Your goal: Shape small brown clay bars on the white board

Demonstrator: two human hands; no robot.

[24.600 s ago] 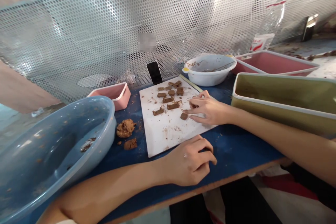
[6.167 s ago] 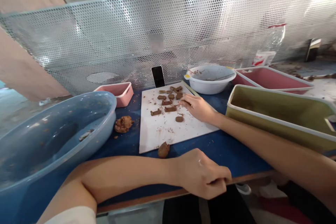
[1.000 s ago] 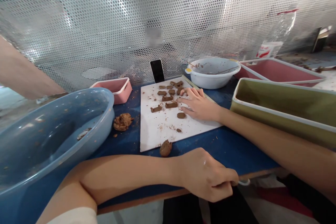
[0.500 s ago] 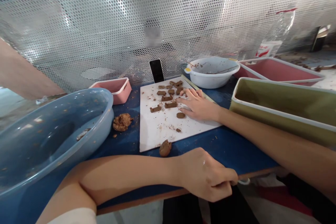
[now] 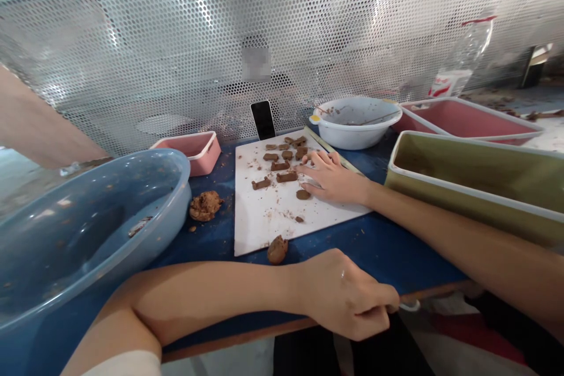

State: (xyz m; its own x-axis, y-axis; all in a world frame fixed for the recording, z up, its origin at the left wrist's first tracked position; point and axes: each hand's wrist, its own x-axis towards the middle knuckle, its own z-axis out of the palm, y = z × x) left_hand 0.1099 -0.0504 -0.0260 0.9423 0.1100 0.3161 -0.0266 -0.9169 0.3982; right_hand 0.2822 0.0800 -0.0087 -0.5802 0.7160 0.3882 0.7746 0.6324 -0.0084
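Note:
My right hand (image 5: 337, 179) lies on the white board (image 5: 259, 223) with its fingers spread, beside the small shaped pieces of brown clay. Closest to its fingertips is a flat clay bar (image 5: 286, 177); a rounded clay piece (image 5: 303, 194) sits just below the thumb. Several more clay pieces (image 5: 280, 166) are grouped on the upper part of the board. My left hand (image 5: 348, 296) is closed in a fist over the table's front edge, and the inside of the fist is hidden. A clay lump (image 5: 277, 249) rests at the board's near edge.
A larger clay lump (image 5: 205, 205) lies between the board and a blue basin (image 5: 176, 223). Behind stand a small pink box (image 5: 207, 155), a phone (image 5: 263, 120) and a pale basin (image 5: 352, 136). A green trough (image 5: 462, 194) and a pink tray (image 5: 480, 120) are on the right.

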